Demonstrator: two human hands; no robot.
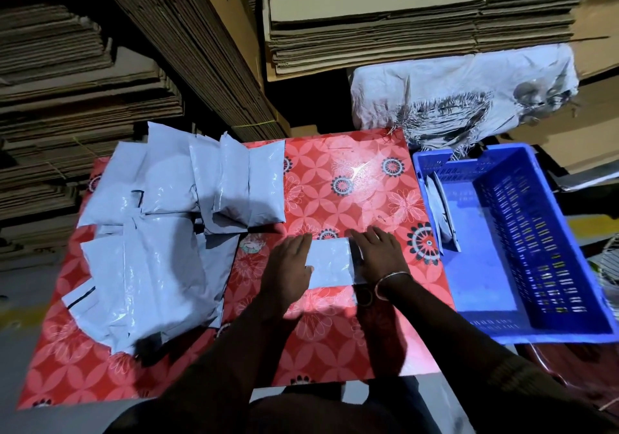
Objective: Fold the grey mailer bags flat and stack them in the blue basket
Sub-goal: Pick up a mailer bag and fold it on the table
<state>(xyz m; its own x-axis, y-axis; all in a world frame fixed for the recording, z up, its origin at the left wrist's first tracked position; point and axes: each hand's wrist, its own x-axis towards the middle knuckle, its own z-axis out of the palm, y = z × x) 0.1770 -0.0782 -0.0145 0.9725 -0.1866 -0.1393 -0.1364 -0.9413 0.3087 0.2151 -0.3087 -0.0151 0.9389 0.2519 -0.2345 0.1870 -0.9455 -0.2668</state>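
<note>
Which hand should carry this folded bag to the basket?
Right, probably. The right hand already presses the folded bag on the side nearer the blue basket; the left hand would cross over.

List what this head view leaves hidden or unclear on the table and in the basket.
- Small grey mailer bag: its side edges lie under the left hand and right hand, so the fold state is unclear.
- Flat grey bags leaning inside the blue plastic basket: seen edge-on, count unclear.
- Pile of grey mailer bags: overlapping, lower ones hidden.
</note>
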